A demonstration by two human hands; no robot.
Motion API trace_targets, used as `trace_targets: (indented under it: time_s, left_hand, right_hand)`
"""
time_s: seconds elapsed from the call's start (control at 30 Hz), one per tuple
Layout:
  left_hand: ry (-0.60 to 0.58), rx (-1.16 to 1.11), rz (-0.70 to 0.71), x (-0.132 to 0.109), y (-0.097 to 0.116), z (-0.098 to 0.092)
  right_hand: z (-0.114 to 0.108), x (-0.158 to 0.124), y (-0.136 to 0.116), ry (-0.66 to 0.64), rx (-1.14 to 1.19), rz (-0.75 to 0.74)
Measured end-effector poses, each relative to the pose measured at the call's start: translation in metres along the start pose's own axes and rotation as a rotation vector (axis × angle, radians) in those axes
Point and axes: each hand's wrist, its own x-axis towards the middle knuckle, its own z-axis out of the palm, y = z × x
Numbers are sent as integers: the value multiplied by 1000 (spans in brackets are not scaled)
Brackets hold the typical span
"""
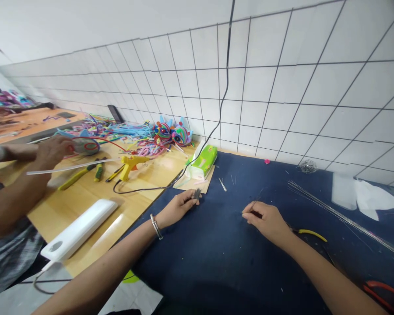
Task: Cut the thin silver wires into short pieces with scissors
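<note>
My left hand point(177, 210), with a silver bangle at the wrist, is closed around a small bundle of short grey wires point(197, 194) over the dark blue cloth point(210, 249). My right hand point(265, 221) is pinched shut, and a thin wire point(258, 195) rises from between its fingertips. Between and beyond the hands lie a small heap of short wires point(223, 185) and a couple of loose wires point(233, 179). Beside my right wrist rests a yellow-handled tool point(311, 234), partly hidden by the arm.
Long straight wires point(344, 215), a wire tangle point(308, 166) and plastic bags point(344, 192) lie right. Red handles point(381, 286) show near the corner. Leftward are a tissue pack point(205, 159), yellow glue gun point(129, 166), white power strip point(82, 227) and a co-worker's hands point(54, 151). A cable point(221, 105) hangs down.
</note>
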Motion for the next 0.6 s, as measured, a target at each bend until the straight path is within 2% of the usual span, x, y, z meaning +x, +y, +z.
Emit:
trace_targets:
  time_s: [0.2,0.33,0.43,0.53,0.6]
  left_hand:
    - [63,-283,0,-12,7,2]
    - [97,-347,37,-4,24,5]
    - [64,-247,104,9,35,4]
    - [5,32,130,13,39,-3]
    - [-91,258,134,9,38,-8]
  right_hand:
    - [2,0,1,-6,-7,13]
    - [2,1,1,-6,-17,13]
    - [2,1,0,-6,-28,18]
    - [2,1,1,-11,-27,32]
    - [2,2,2,-16,-30,37]
